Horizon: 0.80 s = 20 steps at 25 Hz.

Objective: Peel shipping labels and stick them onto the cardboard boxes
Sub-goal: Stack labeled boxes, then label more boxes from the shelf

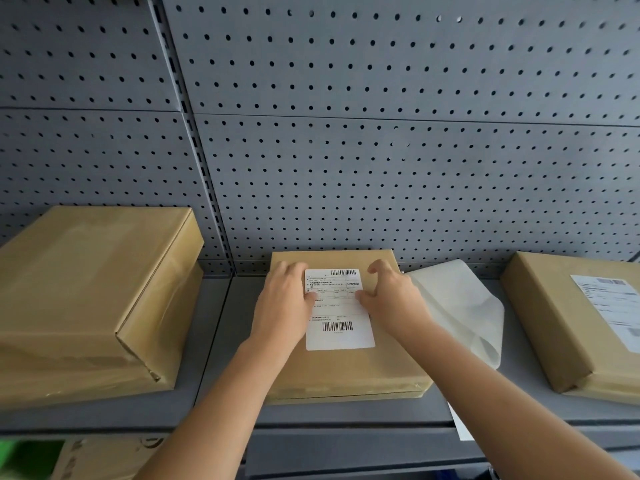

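Observation:
A flat cardboard box (349, 368) lies in the middle of the grey shelf (221, 341). A white shipping label (341, 315) with two barcodes lies on its top face. My left hand (285, 299) rests flat on the box at the label's left edge, thumb on the label. My right hand (391, 294) presses on the label's right edge, fingers bent and spread. Neither hand grips anything.
A larger cardboard box (90, 299) stands at the left. Another box (554, 327) at the right carries a label (613, 306). A curled translucent backing sheet (460, 306) lies between the middle and right boxes. A grey pegboard wall (346, 133) stands behind.

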### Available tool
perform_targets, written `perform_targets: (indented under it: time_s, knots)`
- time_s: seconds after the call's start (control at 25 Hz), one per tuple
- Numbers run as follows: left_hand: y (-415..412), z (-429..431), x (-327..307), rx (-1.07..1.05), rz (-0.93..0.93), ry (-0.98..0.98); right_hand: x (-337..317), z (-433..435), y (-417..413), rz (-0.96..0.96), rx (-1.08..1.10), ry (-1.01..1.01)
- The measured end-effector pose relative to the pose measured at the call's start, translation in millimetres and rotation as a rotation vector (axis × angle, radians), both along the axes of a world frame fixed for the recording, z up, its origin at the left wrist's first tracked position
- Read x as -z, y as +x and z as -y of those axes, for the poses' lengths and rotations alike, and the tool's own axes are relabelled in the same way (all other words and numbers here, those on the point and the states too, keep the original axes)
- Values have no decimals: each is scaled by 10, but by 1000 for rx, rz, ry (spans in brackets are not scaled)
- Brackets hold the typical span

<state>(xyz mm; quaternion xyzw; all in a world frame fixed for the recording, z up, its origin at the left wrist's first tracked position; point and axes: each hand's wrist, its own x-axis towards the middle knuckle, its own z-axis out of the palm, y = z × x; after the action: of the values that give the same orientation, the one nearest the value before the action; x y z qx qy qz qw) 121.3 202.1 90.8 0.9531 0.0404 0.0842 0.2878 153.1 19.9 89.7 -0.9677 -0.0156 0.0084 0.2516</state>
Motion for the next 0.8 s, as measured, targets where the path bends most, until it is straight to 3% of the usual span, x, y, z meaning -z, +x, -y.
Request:
perform_targets:
  time_s: [0.2,0.4,0.8]
  knots:
    - [4,-12,82,274,12,223,51,-62,-65,275,-258,-97]
    - [53,-36,155,368,-94,349,165,-279,-97,190,-428,-205]
    - [8,-170,187,312,-159,401,167,-39,-130,6,-310,-312]
